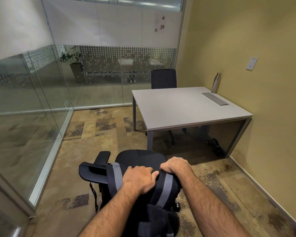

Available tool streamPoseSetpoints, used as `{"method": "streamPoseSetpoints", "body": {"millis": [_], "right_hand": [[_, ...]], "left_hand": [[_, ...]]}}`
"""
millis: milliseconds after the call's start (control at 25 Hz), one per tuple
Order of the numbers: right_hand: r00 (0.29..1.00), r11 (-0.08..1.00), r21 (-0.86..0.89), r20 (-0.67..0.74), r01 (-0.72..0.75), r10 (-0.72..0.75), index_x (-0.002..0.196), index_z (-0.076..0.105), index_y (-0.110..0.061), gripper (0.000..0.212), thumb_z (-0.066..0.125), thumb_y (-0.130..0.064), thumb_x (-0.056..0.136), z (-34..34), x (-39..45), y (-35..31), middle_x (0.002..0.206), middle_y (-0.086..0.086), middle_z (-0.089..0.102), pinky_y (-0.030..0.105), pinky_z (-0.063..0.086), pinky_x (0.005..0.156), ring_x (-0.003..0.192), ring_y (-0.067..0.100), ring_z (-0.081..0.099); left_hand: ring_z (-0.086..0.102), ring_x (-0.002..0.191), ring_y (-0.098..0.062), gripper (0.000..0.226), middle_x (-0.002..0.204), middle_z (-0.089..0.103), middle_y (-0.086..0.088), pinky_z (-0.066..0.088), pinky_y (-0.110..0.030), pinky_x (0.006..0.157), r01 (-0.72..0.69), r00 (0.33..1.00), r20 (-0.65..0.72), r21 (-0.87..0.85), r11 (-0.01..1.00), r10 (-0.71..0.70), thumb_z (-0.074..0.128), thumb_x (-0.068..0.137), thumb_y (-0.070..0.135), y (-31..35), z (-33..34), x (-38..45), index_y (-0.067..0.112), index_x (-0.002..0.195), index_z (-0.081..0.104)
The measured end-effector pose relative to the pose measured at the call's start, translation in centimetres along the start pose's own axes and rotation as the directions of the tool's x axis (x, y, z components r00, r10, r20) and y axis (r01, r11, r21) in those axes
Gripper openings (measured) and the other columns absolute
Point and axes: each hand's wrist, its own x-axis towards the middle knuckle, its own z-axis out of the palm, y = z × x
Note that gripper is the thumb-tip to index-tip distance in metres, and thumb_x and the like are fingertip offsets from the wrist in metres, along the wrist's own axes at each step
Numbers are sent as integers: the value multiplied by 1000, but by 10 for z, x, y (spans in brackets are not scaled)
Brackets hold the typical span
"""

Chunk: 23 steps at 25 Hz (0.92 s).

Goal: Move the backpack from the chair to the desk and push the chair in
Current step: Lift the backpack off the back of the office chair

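Observation:
A dark navy backpack (161,194) with grey straps hangs over the back of a black mesh office chair (140,157) at the bottom centre. My left hand (137,178) is closed over the top of the backpack between its straps. My right hand (175,165) grips the backpack's top edge just to the right. The chair stands on the carpet, pulled out from the near side of a light grey desk (178,108) that sits against the yellow wall. The chair's left armrest (102,157) shows; its base is mostly hidden.
A steel bottle (215,82) stands at the desk's far right corner beside a metal cable hatch (214,98). A second dark chair (163,79) is tucked in at the desk's far side. Glass walls (32,100) close the left and back. A dark object (215,146) lies under the desk.

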Motion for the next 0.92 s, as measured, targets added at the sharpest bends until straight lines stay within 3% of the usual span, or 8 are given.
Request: {"method": "streamPoseSetpoints", "body": {"millis": [160,320,440,520,640,720,800,920], "right_hand": [[997,999,3,-63,38,-38,123,67,-10,52,55,-31,76,-6,4,9,134,13,67,36,55,90,119,33,66],[988,993,106,-148,54,-37,123,66,-10,41,56,-26,86,-9,8,28,132,14,67,34,52,84,117,33,66],[979,948,301,-201,100,-39,115,69,-13,33,54,-18,86,-5,9,45,122,15,70,36,54,87,111,35,67],[967,837,524,-256,154,-18,105,70,-14,29,50,-10,84,3,11,59,115,16,70,38,54,83,105,35,66],[968,504,846,-241,175,68,121,69,-10,41,45,3,89,16,10,74,111,13,67,35,52,72,89,22,62],[972,319,934,-205,158,119,124,67,-8,43,45,10,91,24,5,81,100,9,65,33,50,67,83,17,57],[973,170,975,-170,143,154,119,69,-8,42,46,13,91,29,-1,89,95,9,65,35,53,70,86,23,60],[974,-9,995,-97,101,204,100,73,-12,35,55,15,89,38,-9,98,95,12,69,34,52,62,84,27,65]], "left_hand": [[62,117,-31,61,125,70,-9,39,-53,105,4,1000,1,13,1000,-4,17,102,60,1,0,-3,24,122,62],[62,116,-30,61,125,69,-8,40,-51,104,-4,1000,3,8,1000,4,16,103,60,0,0,-2,24,126,60],[61,117,-29,62,126,68,-6,40,-51,105,-6,1000,14,2,1000,6,15,103,61,-3,1,-1,25,129,58],[61,117,-29,62,127,68,-6,40,-51,105,-7,1000,17,-9,1000,7,15,102,62,-4,1,0,26,129,58],[61,117,-29,62,127,69,-6,40,-51,104,-12,1000,10,-14,1000,12,15,102,62,-5,2,1,27,128,59],[62,116,-29,63,126,69,-5,40,-51,103,-16,1000,3,-9,1000,16,14,102,62,-6,2,1,27,128,59],[62,114,-29,62,124,70,-5,40,-51,102,-24,1000,-4,-5,1000,24,14,102,62,-6,3,0,27,125,60],[63,111,-29,60,120,71,-5,40,-51,101,-27,999,-18,-13,1000,26,15,103,61,-6,3,-3,26,119,62]]}}
